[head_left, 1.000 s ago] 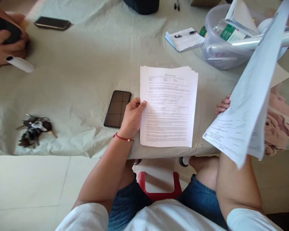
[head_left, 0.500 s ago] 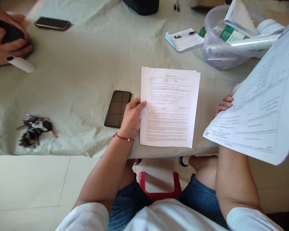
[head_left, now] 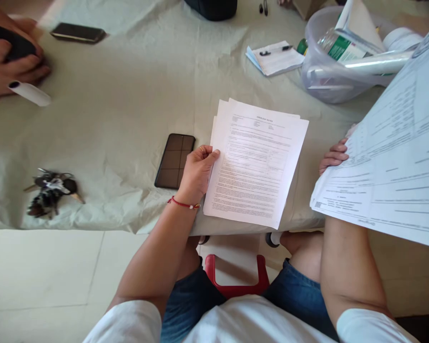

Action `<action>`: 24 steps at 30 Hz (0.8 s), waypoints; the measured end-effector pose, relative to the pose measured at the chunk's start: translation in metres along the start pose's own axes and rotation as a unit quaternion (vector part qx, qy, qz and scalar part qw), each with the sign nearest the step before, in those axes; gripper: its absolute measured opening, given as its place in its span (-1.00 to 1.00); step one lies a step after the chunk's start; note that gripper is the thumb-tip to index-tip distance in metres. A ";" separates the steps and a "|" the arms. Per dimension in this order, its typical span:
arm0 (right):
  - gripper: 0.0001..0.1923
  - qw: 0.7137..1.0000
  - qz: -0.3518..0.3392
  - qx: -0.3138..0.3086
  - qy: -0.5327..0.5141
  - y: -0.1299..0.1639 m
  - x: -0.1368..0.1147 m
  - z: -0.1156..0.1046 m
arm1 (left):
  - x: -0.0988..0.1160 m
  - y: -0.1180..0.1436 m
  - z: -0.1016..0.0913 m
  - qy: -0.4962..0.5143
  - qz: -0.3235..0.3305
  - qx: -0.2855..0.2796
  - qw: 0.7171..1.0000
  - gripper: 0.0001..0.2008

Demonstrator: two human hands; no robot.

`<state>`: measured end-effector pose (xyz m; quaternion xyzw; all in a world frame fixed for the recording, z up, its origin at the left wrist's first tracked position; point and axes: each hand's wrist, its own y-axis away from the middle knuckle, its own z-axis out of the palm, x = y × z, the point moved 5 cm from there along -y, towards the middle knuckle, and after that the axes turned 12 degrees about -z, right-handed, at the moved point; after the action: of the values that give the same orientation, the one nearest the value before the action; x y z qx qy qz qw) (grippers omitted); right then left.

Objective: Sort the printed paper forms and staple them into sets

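1. Your left hand (head_left: 196, 174) pinches the left edge of the paper stack (head_left: 257, 164), just right of your fingertips.
2. Your right hand (head_left: 333, 156) grips the raised sheets (head_left: 389, 176), fingers curled on the edge.

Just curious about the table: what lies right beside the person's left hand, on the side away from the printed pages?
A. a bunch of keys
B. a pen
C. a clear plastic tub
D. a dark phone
D: the dark phone lies flat on the cloth just beside the left hand, whose fingers pinch the edge of the printed pages; the bunch of keys lies well off.
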<state>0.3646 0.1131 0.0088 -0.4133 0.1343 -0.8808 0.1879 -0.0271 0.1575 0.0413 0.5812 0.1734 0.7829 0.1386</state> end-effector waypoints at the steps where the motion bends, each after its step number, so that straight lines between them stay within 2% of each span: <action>1: -0.49 0.998 -0.040 0.048 0.019 0.000 -0.004 -0.001 | 0.000 -0.001 -0.001 -0.001 0.003 0.001 1.000 -0.71; 2: -0.55 0.993 -0.071 0.075 0.061 0.000 -0.006 -0.001 | -0.001 -0.001 -0.001 -0.003 0.005 0.003 1.000 -0.71; 5: -0.58 0.971 -0.173 0.071 0.149 0.001 0.000 0.005 | -0.002 -0.003 -0.003 -0.006 0.010 0.007 1.000 -0.72; 8: -0.55 0.942 -0.276 0.104 0.161 0.003 0.016 0.003 | -0.002 -0.003 -0.003 -0.003 0.014 0.014 1.000 -0.71; 10: -0.55 0.928 -0.319 0.123 0.151 0.005 0.023 0.003 | -0.001 -0.003 -0.003 0.000 0.020 0.022 1.000 -0.69; 11: -0.56 0.919 -0.326 0.127 0.180 0.006 0.025 0.004 | 0.000 -0.003 -0.004 0.002 0.022 0.026 0.999 -0.69; 12: -0.57 0.907 -0.311 0.119 0.257 0.005 0.025 0.007 | 0.000 -0.003 -0.004 0.006 0.023 0.029 0.999 -0.68; 13: -0.56 0.877 -0.261 0.092 0.392 0.003 0.026 0.011 | 0.001 -0.002 -0.004 0.010 0.024 0.032 0.999 -0.67; 14: -0.52 0.807 -0.173 0.037 0.564 -0.001 0.030 0.014 | 0.001 -0.002 -0.005 0.013 0.023 0.034 0.999 -0.66; 15: -0.49 0.713 -0.087 -0.011 0.695 -0.003 0.033 0.013 | 0.000 -0.002 -0.005 0.014 0.022 0.035 0.999 -0.65; 16: -0.48 0.637 -0.034 -0.040 0.769 -0.004 0.033 0.011 | 0.000 -0.002 -0.005 0.014 0.021 0.035 0.999 -0.64; 17: -0.48 0.581 -0.012 -0.059 0.812 -0.004 0.030 0.009 | 0.000 -0.003 -0.006 0.012 0.021 0.035 0.999 -0.63; 18: -0.48 0.552 -0.020 -0.066 0.831 -0.005 0.025 0.008 | -0.001 -0.003 -0.006 0.011 0.021 0.036 0.999 -0.61; 21: -0.48 0.492 -0.098 -0.066 0.863 -0.007 0.012 0.013 | -0.002 -0.004 -0.006 0.016 0.030 0.040 0.999 -0.57; 22: -0.48 0.451 -0.115 -0.051 0.884 -0.007 0.008 0.014 | -0.002 -0.004 -0.006 0.020 0.034 0.043 0.998 -0.56; 24: -0.48 0.311 -0.135 0.010 0.941 -0.008 0.001 0.019 | -0.002 -0.004 -0.005 0.026 0.043 0.048 0.998 -0.53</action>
<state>0.3772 0.1183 0.0244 0.6838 0.1535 -0.6895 -0.1829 -0.0314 0.1599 0.0362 0.5732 0.1893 0.7939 0.0724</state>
